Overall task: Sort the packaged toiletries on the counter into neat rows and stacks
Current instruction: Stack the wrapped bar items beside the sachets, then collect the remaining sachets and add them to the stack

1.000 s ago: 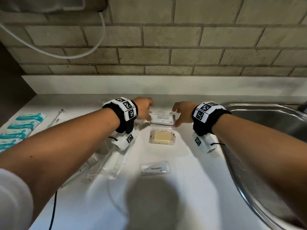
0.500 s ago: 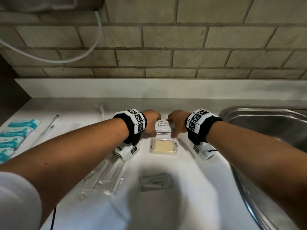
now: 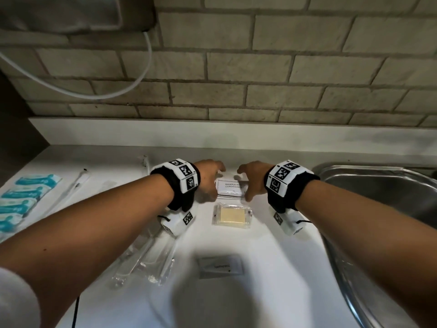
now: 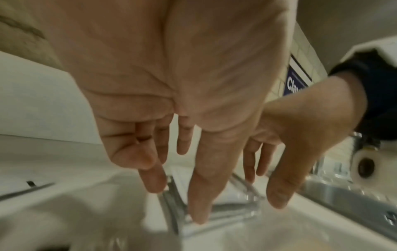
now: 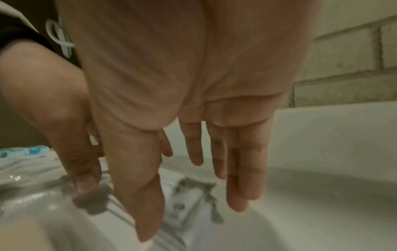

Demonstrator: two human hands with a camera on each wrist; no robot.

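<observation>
A small stack of white shampoo sachets (image 3: 230,187) lies flat near the back of the white counter (image 3: 272,268). My left hand (image 3: 211,182) stands at its left edge and my right hand (image 3: 250,183) at its right edge. Each hand's fingers are spread and nearly straight, with the tips on the stack's sides. In the left wrist view my left thumb and fingertips (image 4: 198,212) touch the near corner of the stack (image 4: 227,197). In the right wrist view my right fingertips (image 5: 236,200) flank the stack (image 5: 169,180). A clear-wrapped yellow soap bar (image 3: 231,215) lies just in front.
A toothpaste sachet (image 3: 221,266) lies nearer me, in shadow. Clear-wrapped toothbrushes (image 3: 146,259) lie under my left forearm. Teal packets (image 3: 23,197) sit in a row at the far left. A steel sink (image 3: 378,192) borders the right. The brick wall closes the back.
Half a second ago both hands pressed close together on the shampoo stack. They have now drawn slightly apart with fingers spread, and more of the label shows.
</observation>
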